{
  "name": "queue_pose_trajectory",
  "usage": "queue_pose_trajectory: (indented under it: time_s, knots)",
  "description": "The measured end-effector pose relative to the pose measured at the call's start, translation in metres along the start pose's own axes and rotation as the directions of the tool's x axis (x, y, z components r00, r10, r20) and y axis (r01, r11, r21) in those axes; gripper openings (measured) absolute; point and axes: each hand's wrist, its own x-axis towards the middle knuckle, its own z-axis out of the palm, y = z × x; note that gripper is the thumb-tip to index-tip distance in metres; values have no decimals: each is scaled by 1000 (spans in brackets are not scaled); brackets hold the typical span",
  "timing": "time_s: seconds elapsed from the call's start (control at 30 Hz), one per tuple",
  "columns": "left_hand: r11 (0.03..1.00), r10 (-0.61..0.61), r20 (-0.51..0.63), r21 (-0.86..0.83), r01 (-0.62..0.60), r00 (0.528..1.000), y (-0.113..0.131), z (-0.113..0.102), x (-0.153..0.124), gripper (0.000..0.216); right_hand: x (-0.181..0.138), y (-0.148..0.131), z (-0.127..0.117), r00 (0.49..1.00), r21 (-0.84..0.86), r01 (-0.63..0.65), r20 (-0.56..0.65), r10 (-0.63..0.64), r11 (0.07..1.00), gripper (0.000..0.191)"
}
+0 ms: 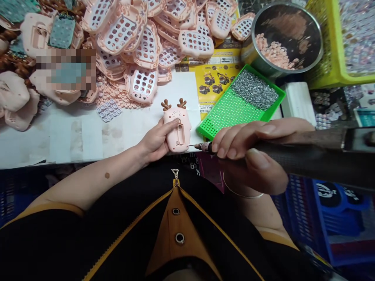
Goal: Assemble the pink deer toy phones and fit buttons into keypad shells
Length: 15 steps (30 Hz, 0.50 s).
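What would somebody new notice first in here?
Probably the pink toy with brown antlers in the middle, held in the left hand, with the dark tool in the right hand pointing at its lower right corner. Next, the bright green tray of silvery screws to its right, and the pink shells heaped behind it.

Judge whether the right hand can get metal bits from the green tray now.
Probably not: the right hand grips the driver, though the metal bits lie uncovered in the green tray nearby.
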Motion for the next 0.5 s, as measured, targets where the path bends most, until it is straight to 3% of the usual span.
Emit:
queue_pose_trajectory:
  time_s: [0.27, 0.5]
  knots:
    - [999, 23, 4, -34, -23, 1000, 0, 2, 1, 41, -3, 11, -1, 996, 88, 28, 81, -35, 996, 11]
    - [1000, 14, 13, -22, -14, 1000, 0, 2, 1, 41, -1, 19, 4, 985, 150, 40, 161, -65, 988, 17]
